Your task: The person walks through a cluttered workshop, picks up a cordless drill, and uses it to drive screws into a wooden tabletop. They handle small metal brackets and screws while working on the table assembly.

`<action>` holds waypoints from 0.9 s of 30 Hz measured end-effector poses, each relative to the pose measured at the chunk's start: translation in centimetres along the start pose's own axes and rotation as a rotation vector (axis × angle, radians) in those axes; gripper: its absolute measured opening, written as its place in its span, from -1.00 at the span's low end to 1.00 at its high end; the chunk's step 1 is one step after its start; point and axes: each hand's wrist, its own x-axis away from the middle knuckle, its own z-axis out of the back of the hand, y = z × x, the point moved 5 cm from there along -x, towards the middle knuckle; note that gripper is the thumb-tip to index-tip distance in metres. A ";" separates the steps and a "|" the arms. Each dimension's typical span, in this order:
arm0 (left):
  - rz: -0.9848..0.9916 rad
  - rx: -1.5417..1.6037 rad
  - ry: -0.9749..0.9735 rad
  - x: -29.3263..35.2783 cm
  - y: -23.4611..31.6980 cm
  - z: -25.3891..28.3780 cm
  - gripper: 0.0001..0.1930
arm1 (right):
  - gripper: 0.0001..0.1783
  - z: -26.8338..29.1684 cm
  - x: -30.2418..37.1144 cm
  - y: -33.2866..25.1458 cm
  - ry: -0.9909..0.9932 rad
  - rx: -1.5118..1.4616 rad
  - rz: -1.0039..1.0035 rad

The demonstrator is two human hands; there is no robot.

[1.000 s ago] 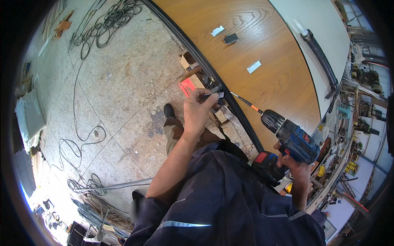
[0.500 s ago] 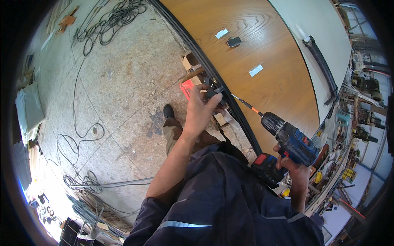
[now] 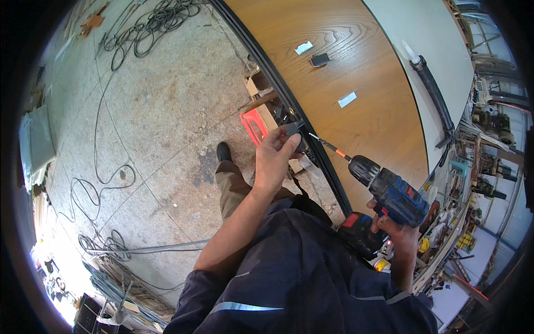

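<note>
My left hand (image 3: 272, 158) pinches a small dark block-like piece (image 3: 293, 130) against the black edge strip (image 3: 266, 65) of a wood-grain panel (image 3: 384, 125). Its exact kind is hard to make out. In my right hand (image 3: 396, 228) is a blue and black cordless drill (image 3: 389, 189), gripped by the handle. The drill carries a long bit (image 3: 328, 143) with an orange collar, and its tip points at the edge strip close to my left fingers, a short gap away from the dark piece.
Two white slips, one here (image 3: 347, 99), and a small dark block (image 3: 320, 60) lie on the panel. A black caulking gun (image 3: 434, 94) rests on a pale board beyond. Below the panel edge stands a box with a red item (image 3: 253, 127). Coiled cables (image 3: 153, 28) lie across the concrete floor.
My left hand has turned the dark piece so that its flat face shows more, at the strip. The drill has shifted slightly left, its tip staying near the edge.
</note>
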 end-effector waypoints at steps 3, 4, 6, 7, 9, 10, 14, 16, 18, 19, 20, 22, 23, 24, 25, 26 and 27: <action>-0.002 -0.028 -0.014 0.1 0.0 -0.1 -0.63 | -0.43 0.0 0.1 -0.5 0.006 0.047 -0.037; -0.002 -0.040 -0.022 0.1 0.0 -0.1 -0.64 | -0.46 -0.4 0.1 -1.1 0.018 0.081 -0.056; 0.004 -0.061 -0.024 0.1 -0.1 -0.2 -0.66 | -0.43 -0.4 -0.2 -1.7 0.012 0.210 -0.073; 0.010 -0.071 -0.020 0.0 -0.3 -0.3 -0.66 | -0.38 -0.1 -0.3 -1.8 -0.007 0.306 -0.070; 0.023 -0.083 -0.020 -0.3 -0.8 -0.3 -0.67 | -0.42 -0.2 -0.5 -2.3 0.001 0.363 -0.081; 0.030 -0.086 -0.025 -0.5 -1.2 -0.3 -0.68 | -0.50 -0.6 -0.6 -2.7 0.027 0.325 -0.094; 0.059 -0.085 0.002 -0.4 -0.5 -0.8 -0.70 | -0.43 -0.6 -1.5 -3.2 -0.027 0.508 0.038; 0.047 -0.056 -0.010 -0.4 -0.5 -0.8 -0.73 | -0.45 -0.7 -1.7 -3.8 -0.041 0.567 0.031; 0.037 -0.056 -0.013 -0.3 -0.6 -0.7 -0.74 | -0.47 -0.9 -1.9 -4.2 -0.046 0.589 0.013; 0.032 -0.071 -0.010 -0.3 -0.8 -0.7 -0.73 | -0.47 -1.1 -2.0 -4.4 -0.043 0.580 -0.002; 0.027 -0.086 -0.008 -0.3 -0.8 -0.6 -0.73 | -0.48 -1.3 -2.1 -4.5 -0.040 0.572 -0.016; 0.015 -0.126 -0.016 -0.3 -0.6 -0.4 -0.72 | -0.50 -2.5 -2.6 -5.6 -0.063 0.574 -0.033; 0.009 -0.146 -0.020 -0.3 -0.5 -0.3 -0.71 | -0.51 -2.9 -2.8 -5.9 -0.074 0.574 -0.042; 0.006 -0.133 -0.022 -0.2 -0.3 -0.4 -0.70 | -0.52 -3.1 -2.9 -6.2 -0.076 0.584 -0.036; 0.003 -0.120 -0.024 -0.1 0.0 -0.5 -0.69 | -0.52 -3.2 -2.9 -6.4 -0.079 0.593 -0.030; 0.000 -0.107 -0.025 0.0 0.1 -0.6 -0.69 | -0.53 -3.3 -2.9 -6.6 -0.082 0.602 -0.025; 0.000 -0.107 -0.027 0.0 0.1 -0.6 -0.69 | -0.53 -3.4 -3.1 -6.8 -0.078 0.606 -0.039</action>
